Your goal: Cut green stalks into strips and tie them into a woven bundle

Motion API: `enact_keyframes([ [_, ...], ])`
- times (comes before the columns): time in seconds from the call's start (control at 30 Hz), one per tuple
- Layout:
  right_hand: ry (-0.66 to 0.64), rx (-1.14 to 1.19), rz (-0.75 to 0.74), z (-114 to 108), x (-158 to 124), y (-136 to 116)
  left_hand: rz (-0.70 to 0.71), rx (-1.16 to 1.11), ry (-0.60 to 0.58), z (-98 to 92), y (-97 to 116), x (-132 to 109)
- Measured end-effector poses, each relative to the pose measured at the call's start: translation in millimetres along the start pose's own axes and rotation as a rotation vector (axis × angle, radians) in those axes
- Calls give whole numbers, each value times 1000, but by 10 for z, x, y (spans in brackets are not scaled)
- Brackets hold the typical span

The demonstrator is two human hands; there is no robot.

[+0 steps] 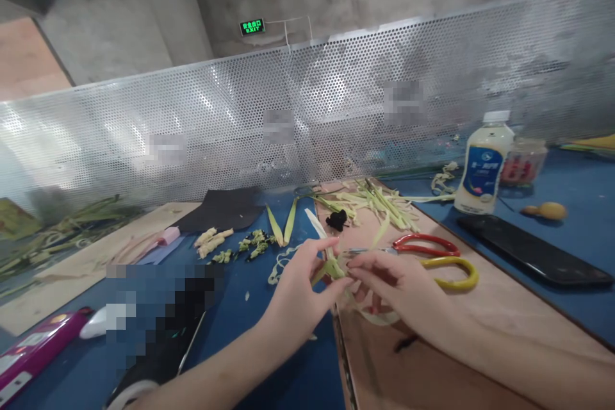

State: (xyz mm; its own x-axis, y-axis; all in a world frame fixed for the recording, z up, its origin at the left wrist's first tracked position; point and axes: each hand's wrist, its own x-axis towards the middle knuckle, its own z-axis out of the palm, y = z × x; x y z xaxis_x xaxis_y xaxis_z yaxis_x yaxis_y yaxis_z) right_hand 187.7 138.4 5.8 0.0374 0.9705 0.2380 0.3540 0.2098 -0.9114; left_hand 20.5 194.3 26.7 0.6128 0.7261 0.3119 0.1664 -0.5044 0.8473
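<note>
A small pale green piece of folded leaf strips (331,267) is held between both hands above the edge of the wooden board. My left hand (300,282) pinches it from the left, thumb and forefinger closed, and a long whitish strip (314,223) sticks up beyond the fingers. From the right, the fingertips of my right hand (391,278) meet the same piece and grip its side. Just behind the right hand lie scissors with one red handle (427,243) and one yellow handle (454,273). A pale curled strip (379,318) hangs below the fingers.
Cut green strips (384,205) and a black clump (337,220) lie on the board (461,359). To the right are a black phone (533,250), a white-capped bottle (485,166) and a jar (523,161). A purple power strip (43,349) lies left. A perforated metal screen (216,122) stands behind.
</note>
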Motion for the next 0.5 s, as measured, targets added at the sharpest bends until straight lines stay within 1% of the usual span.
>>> enact_keyframes([
  [0.13,13,-28,-18,20,-25,-30,-10,37,-6,4,5,6],
  [0.23,-2,6,-34,35,-31,-36,8,90,-25,1,13,4],
  [0.33,12,-7,-26,49,-38,-46,25,128,-33,-6,13,-6],
  [0.37,18,-35,-28,49,-42,-52,24,134,-36,-10,10,-10],
  [0.43,39,-166,-58,35,-52,-66,16,122,-45,-18,3,-16],
  [0.5,92,-338,-150,-4,-54,-81,12,71,-60,-24,1,-24],
])
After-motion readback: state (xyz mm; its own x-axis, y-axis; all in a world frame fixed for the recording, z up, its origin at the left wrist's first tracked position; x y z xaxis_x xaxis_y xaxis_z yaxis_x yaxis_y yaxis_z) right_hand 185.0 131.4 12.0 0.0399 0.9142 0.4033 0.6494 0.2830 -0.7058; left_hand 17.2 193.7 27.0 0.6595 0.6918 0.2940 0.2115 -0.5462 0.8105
